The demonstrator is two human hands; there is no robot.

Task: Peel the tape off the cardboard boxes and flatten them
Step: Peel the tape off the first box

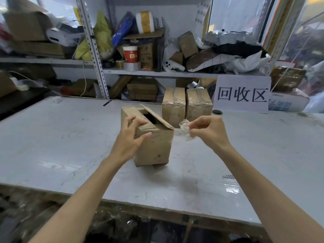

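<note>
The left hand (131, 137) is gripping the top corner of the open cardboard box (154, 148) standing on the tabletop (61, 137); just right of it, the right hand (209, 132) is pinching crumpled clear tape (185, 128). Two taped boxes (173, 106) are standing behind.

We are working in a parcel storeroom's recycling corner. Grey perforated-steel shelving (91, 48) is holding brown cardboard cartons (188, 43), plastic mailer bags (228, 36) and rolls of tape (131, 66). A white paper sign lettered 回收区 (242, 93) is standing on the white worktable (52, 137).
</note>
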